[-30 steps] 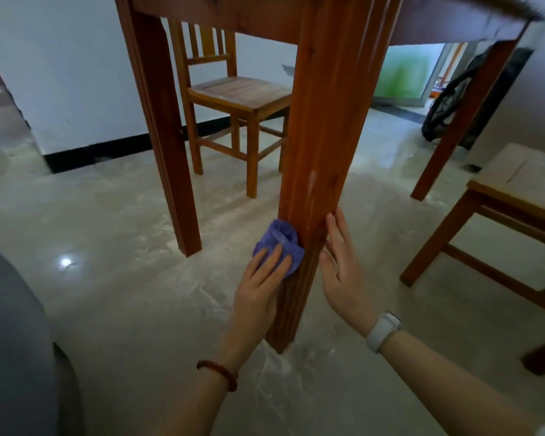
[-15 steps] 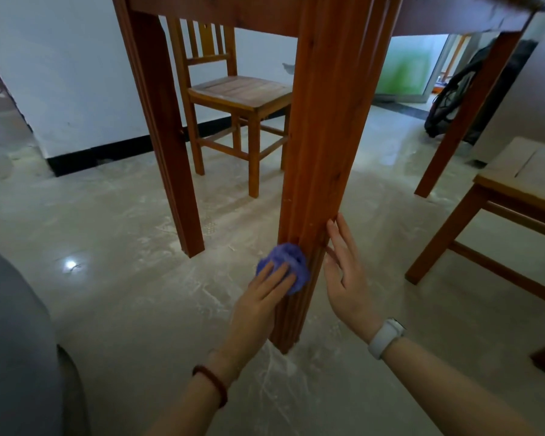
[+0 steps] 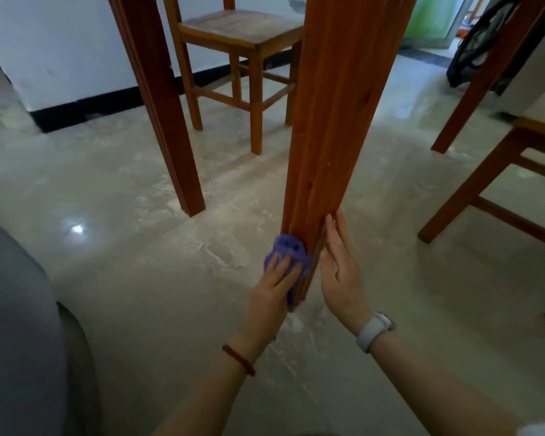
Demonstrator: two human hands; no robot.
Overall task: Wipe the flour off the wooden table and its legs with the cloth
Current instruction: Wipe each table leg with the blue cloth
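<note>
The near leg (image 3: 337, 127) of the wooden table runs down the middle of the view to the floor. A bunched purple cloth (image 3: 288, 248) lies against the leg's left face close to its foot. My left hand (image 3: 272, 289) presses the cloth onto the wood with straight fingers. My right hand (image 3: 340, 269) rests flat on the leg's right side at the same height, fingers straight, a white watch on its wrist. Two more table legs stand behind, one left (image 3: 161, 114) and one right (image 3: 485, 73).
White flour dust streaks the tiled floor (image 3: 296, 325) around the leg's foot. A wooden chair (image 3: 243, 36) stands behind the table near the wall. Another chair (image 3: 501, 180) sits at the right. A dark bag (image 3: 472, 48) leans at the far right.
My left hand has slid the cloth down the leg from mid-height to just above the foot. My right hand has followed downward. The view has tilted lower.
</note>
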